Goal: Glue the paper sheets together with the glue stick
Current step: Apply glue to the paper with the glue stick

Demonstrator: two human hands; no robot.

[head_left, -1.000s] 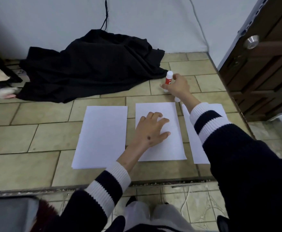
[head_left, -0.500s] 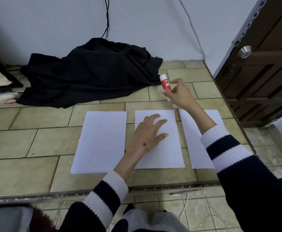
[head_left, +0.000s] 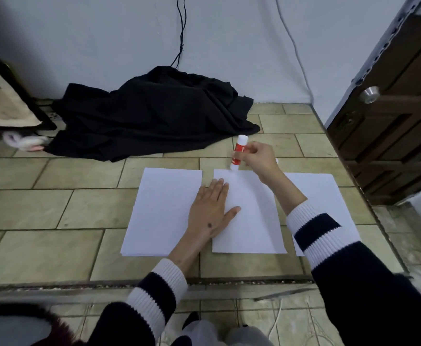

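Observation:
Three white paper sheets lie side by side on the tiled floor: a left sheet [head_left: 162, 211], a middle sheet [head_left: 251, 221] and a right sheet [head_left: 329, 193]. My left hand [head_left: 212, 213] presses flat on the middle sheet's left edge, fingers together. My right hand [head_left: 259, 158] holds a red-and-white glue stick [head_left: 238, 152], tilted, its lower tip touching the top edge of the middle sheet. My right forearm hides part of the right sheet.
A heap of black cloth [head_left: 154, 113] lies against the wall behind the sheets. A brown door [head_left: 399, 116] with a metal knob stands at the right. A raised floor edge [head_left: 204, 283] runs in front of my knees. Cables hang on the wall.
My right hand brought the glue stick from the floor behind the sheets down and nearer, until its tip met the middle sheet's top edge. My left hand slid slightly left.

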